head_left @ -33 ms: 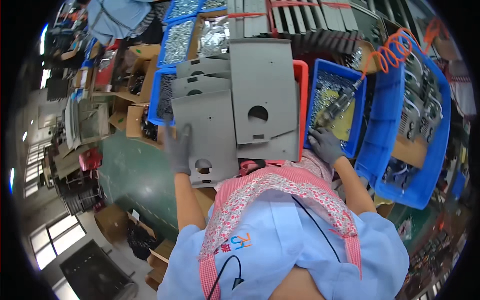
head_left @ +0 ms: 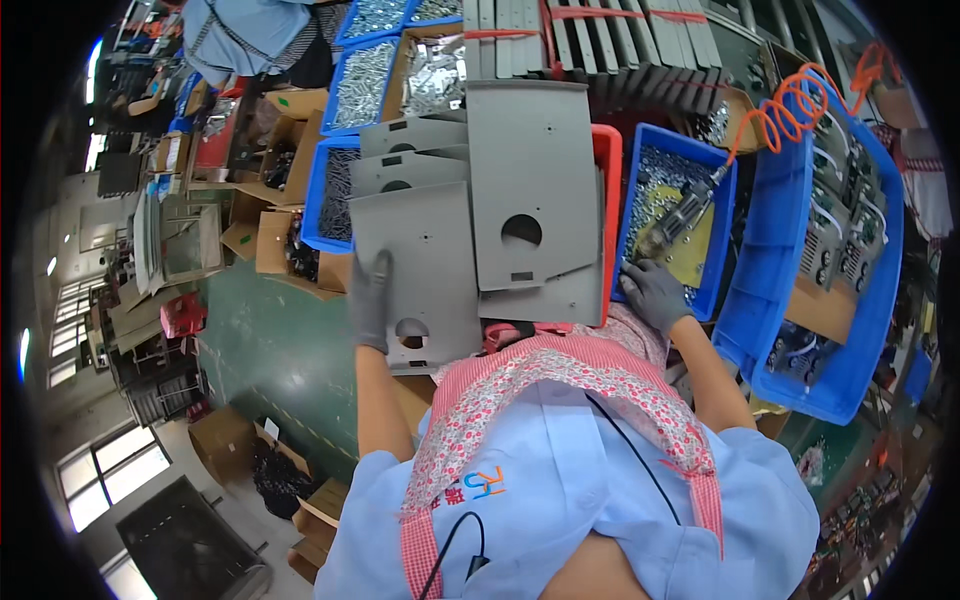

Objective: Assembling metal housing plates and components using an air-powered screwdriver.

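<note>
My left hand (head_left: 369,308), in a grey glove, is at the left edge of a flat grey metal panel (head_left: 430,275). Its thumb lies on the panel's face, and its other fingers run along the edge, partly hidden. This panel has a round hole near its close end and overlaps other grey panels. Beside it lies a longer grey panel (head_left: 530,160) with a large round hole. My gloved right hand (head_left: 655,295) reaches over the near end of a blue bin (head_left: 722,215) of small metal fasteners. Its fingers are bent among them; what they hold is hidden.
A pneumatic screwdriver (head_left: 680,215) lies in that bin, on a coiled orange hose (head_left: 775,110). A red bin (head_left: 610,225) stands beside the panels. Further right is a large blue crate (head_left: 770,260) of assemblies. Blue bins of screws (head_left: 362,80) stand far left.
My left hand has come slightly right, closer against the panel's edge, and is less blurred. My right hand stays at the fastener bin. The whole view has shifted a little.
</note>
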The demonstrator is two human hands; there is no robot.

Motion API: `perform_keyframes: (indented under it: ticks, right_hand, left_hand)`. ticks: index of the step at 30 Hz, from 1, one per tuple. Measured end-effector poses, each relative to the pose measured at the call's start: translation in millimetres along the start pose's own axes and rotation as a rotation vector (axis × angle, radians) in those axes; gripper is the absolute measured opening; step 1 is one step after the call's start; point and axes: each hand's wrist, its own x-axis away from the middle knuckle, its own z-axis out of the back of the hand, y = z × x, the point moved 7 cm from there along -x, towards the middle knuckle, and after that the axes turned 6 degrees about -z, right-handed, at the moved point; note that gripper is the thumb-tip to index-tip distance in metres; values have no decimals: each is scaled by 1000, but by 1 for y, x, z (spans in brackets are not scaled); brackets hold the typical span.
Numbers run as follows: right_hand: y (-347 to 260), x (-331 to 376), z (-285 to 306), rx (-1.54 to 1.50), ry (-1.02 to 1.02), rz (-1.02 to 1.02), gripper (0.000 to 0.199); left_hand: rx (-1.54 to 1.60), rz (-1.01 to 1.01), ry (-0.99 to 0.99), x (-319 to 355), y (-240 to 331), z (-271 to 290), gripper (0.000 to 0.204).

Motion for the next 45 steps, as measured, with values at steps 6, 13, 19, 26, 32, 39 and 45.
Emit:
perform_keyframes:
  ticks: [6, 13, 19, 26, 32, 39, 45]
  right_hand:
    - [7, 4, -13, -21, -8, 61, 36]
    - [9, 3, -14, 11, -111, -114, 37]
    - [44, 10, -4, 167, -154, -271, 37]
    - [57, 26, -7, 206, -5, -516, 38]
    - [49, 30, 4, 220, -33, -692, 49]
    - [39, 22, -8, 84, -90, -581, 51]
    - [8, 4, -11, 68, -244, -523, 49]
  left_hand:
    - [44, 173, 2, 9, 16, -17, 70]
    - [201, 190, -166, -27, -11, -25, 71]
    - [265, 246, -145, -53, 11, -34, 72]
    - [122, 122, -59, -78, 54, -40, 71]
    - [151, 93, -101, -89, 42, -47, 69]
    - [199, 127, -123, -88, 48, -55, 64]
    - [324, 92, -125, -87, 47, -60, 62]
